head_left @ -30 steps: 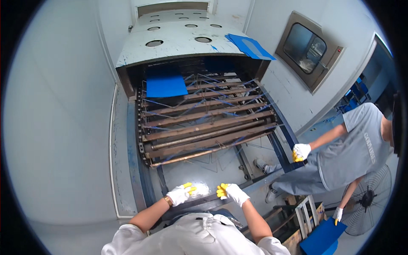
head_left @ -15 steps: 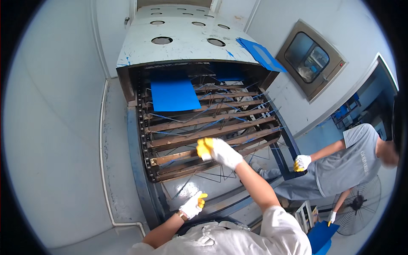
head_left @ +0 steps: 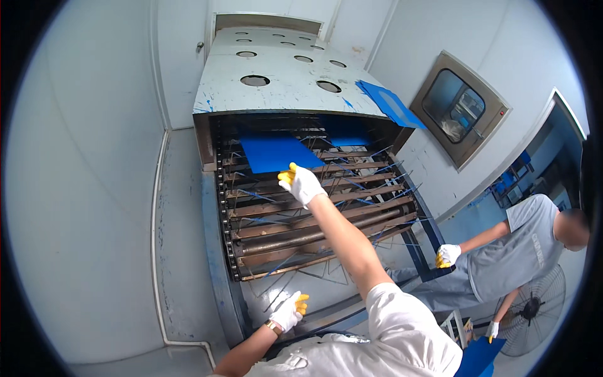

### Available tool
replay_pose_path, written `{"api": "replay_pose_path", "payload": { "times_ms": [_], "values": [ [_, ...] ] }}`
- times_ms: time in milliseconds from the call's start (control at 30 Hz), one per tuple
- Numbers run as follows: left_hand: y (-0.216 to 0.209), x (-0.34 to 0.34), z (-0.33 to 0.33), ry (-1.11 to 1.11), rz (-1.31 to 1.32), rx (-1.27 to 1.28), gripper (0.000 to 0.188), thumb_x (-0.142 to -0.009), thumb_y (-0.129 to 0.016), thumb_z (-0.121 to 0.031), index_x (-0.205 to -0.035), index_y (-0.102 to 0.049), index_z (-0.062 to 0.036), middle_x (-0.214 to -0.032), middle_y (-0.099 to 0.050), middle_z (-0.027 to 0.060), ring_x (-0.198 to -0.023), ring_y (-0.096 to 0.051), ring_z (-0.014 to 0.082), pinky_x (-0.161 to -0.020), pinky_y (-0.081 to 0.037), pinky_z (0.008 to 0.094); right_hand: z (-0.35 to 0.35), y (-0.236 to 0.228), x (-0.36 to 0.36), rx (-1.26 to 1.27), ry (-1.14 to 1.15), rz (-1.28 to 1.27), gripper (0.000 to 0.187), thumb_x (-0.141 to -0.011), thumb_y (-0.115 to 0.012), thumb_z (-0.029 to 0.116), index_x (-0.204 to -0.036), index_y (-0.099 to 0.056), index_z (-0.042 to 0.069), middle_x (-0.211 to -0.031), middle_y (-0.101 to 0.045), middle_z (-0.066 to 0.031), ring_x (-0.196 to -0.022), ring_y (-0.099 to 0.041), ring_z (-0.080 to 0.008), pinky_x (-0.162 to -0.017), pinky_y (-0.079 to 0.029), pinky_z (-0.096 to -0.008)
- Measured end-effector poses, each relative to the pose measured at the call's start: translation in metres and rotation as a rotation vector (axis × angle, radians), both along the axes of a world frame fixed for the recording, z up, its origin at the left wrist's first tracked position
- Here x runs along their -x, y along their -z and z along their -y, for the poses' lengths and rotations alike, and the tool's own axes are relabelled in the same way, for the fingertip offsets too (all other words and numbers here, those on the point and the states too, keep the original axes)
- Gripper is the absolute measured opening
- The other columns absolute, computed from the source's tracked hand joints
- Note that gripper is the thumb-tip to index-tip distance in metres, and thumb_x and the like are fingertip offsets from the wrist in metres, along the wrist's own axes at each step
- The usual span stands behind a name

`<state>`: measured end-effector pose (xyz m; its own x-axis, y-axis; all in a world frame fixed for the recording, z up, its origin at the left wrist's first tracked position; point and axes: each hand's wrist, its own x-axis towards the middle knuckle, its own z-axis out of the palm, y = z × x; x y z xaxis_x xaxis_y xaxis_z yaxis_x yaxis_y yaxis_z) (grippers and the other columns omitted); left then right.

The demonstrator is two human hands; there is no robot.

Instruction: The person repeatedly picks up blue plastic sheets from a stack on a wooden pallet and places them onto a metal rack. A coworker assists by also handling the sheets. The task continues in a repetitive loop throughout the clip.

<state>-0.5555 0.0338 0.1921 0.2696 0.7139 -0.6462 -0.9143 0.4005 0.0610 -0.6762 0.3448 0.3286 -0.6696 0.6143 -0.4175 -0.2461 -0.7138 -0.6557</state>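
My right hand (head_left: 301,185), in a white glove with yellow fingertips, reaches out over the slatted conveyor rack (head_left: 314,220). Its fingers are apart, at the near edge of a flat blue sheet (head_left: 276,152); whether they touch it I cannot tell. The sheet lies on the wire supports at the mouth of the pale hooded machine (head_left: 292,94). Low in the view, my left hand (head_left: 289,312) wears the same kind of glove, fingers partly extended and nothing in them. It hovers near the rack's front end. Deeper under the hood lies a second blue sheet (head_left: 345,132).
At the right, a co-worker (head_left: 505,254) rests one gloved hand on the dark frame (head_left: 433,251) and holds blue sheets (head_left: 480,357) low down. Behind stands a fan (head_left: 532,308). More blue sheets (head_left: 391,103) lie on the hood's right edge, near a wall window (head_left: 455,103).
My right hand has moved forward, up to the blue sheet, and its fingers have spread. The rack's slats have shifted, and more of the second sheet shows. My view has tilted slightly.
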Motion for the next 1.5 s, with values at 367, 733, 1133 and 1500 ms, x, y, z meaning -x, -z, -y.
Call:
{"api": "replay_pose_path", "payload": {
  "times_ms": [367,733,1133,1500],
  "values": [
    [-0.001,-0.029,0.003,0.109,-0.076,0.019,0.031,-0.085,-0.041,-0.036,-0.089,-0.054,-0.0082,-0.064,-0.05,0.0009,-0.046,-0.042,0.0097,-0.035,-0.032,0.018,0.15,0.018,-0.186,0.253,-0.046,-0.269,0.036,-0.085,-0.046,0.028,-0.111,-0.039,0.005,-0.108,-0.046,-0.0153,-0.097,-0.048,-0.0287,-0.079,-0.044,-0.0411],
    [-0.039,-0.078,0.016,-0.026,-0.369,-0.205,0.034,-0.083,-0.046,-0.034,-0.099,-0.05,-0.0049,-0.097,-0.054,0.0091,-0.089,-0.051,0.0226,-0.073,-0.043,0.0328,0.15,-0.062,-0.346,-0.563,-0.092,0.227,0.025,-0.081,-0.054,0.021,-0.089,-0.054,-0.003,-0.078,-0.056,-0.0025,-0.068,-0.049,-0.0098,-0.064,-0.042,-0.0256],
    [-0.133,-0.245,-0.102,-0.083,0.196,-0.501,0.046,-0.079,-0.048,-0.038,-0.114,-0.041,-0.0078,-0.119,-0.041,0.0108,-0.111,-0.036,0.0247,-0.092,-0.031,0.0408,0.226,-0.011,-0.64,-1.484,-0.011,0.722,0.035,-0.081,-0.035,0.024,-0.104,-0.057,0.011,-0.114,-0.05,-0.0061,-0.112,-0.039,-0.022,-0.101,-0.017,-0.0358],
    [-0.075,-0.432,-0.123,0.374,0.185,-0.364,0.051,-0.077,-0.052,-0.041,-0.114,-0.04,-0.0083,-0.119,-0.039,0.011,-0.113,-0.034,0.0267,-0.091,-0.033,0.0418,0.311,-0.005,-0.801,-0.968,0.552,0.694,0.029,-0.082,-0.044,0.011,-0.108,-0.051,0.0,-0.107,-0.055,-0.0095,-0.096,-0.05,-0.0175,-0.085,-0.036,-0.0275]
  ]
}}
